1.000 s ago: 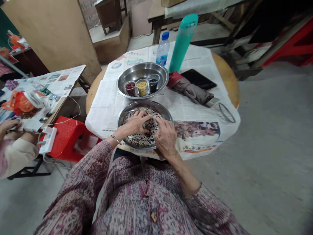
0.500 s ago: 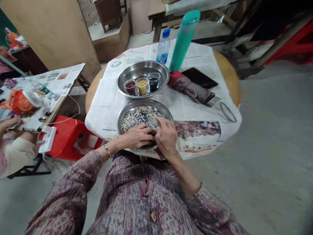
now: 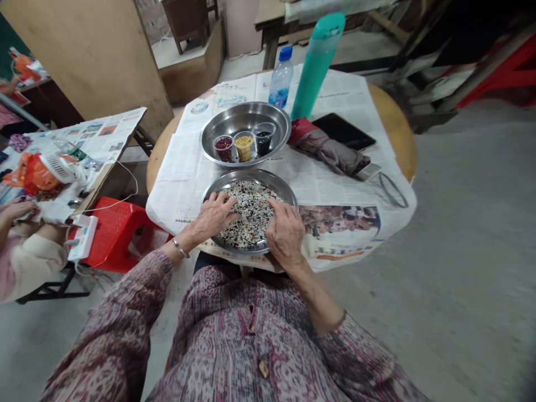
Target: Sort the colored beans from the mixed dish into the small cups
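Observation:
A round metal dish in front of me holds a mixed layer of white, yellow and dark grains. Over the left part of that dish, my left hand is open with its fingers spread, touching the grains. My right hand lies at the right rim. Its index finger reaches out onto the grains while the other fingers curl under, partly hidden; I see nothing held. Behind stands a larger metal basin with a cup of dark red beans, a cup of yellow grains and a cup of black grains.
Newspaper covers the round table. Toward the back are a water bottle and a teal bottle. A folded umbrella and a black tablet lie right. At left are a red stool and another person's hand.
My left hand has moved left and away from my right hand, its fingers spreading. Grains now cover the dish's middle, where a dark bare patch showed. My right hand has hardly moved.

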A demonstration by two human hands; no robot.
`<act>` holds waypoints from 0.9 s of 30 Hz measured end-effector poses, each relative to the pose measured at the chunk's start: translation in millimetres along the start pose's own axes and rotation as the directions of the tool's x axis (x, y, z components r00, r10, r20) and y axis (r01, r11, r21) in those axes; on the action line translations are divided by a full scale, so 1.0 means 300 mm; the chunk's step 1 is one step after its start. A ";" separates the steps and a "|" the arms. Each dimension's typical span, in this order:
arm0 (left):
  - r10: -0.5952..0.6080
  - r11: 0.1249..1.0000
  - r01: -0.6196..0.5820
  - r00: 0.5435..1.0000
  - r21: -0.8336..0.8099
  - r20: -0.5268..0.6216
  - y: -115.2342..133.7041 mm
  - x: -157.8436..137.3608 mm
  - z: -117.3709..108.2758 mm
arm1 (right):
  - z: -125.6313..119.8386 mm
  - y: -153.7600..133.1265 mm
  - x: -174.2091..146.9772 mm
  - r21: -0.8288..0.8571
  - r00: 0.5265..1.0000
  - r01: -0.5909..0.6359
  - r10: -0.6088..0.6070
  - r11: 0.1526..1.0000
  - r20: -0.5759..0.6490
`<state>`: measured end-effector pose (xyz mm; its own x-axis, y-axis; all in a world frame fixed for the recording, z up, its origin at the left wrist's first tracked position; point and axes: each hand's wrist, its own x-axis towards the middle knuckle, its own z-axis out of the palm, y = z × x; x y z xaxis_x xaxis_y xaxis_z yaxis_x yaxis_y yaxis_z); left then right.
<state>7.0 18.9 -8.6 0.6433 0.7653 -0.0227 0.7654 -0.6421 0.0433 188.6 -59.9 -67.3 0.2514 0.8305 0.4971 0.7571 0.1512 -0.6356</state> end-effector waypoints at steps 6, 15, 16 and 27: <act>0.174 0.957 -0.147 0.980 -0.248 0.092 0.080 -0.061 0.016 | -0.004 -0.003 0.000 -0.008 1.000 0.001 -0.001 1.000 0.001; 0.177 0.956 -0.189 0.981 -0.226 -0.075 0.106 0.140 0.038 | -0.003 0.005 -0.001 0.002 1.000 0.017 -0.017 1.000 -0.011; 0.168 0.963 -0.181 0.983 -0.198 -0.080 0.095 0.150 0.027 | -0.003 0.004 0.000 -0.004 1.000 0.016 -0.016 1.000 -0.011; 0.267 0.924 -0.243 0.963 -0.294 0.043 0.072 0.159 0.033 | 0.000 0.009 -0.002 0.036 0.999 0.003 -0.002 0.999 -0.038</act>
<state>54.3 41.3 -18.6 0.8244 0.5635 -0.0530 0.5456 -0.7663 0.3394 190.5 -60.0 -69.6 0.2725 0.8095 0.5201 0.7356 0.1731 -0.6549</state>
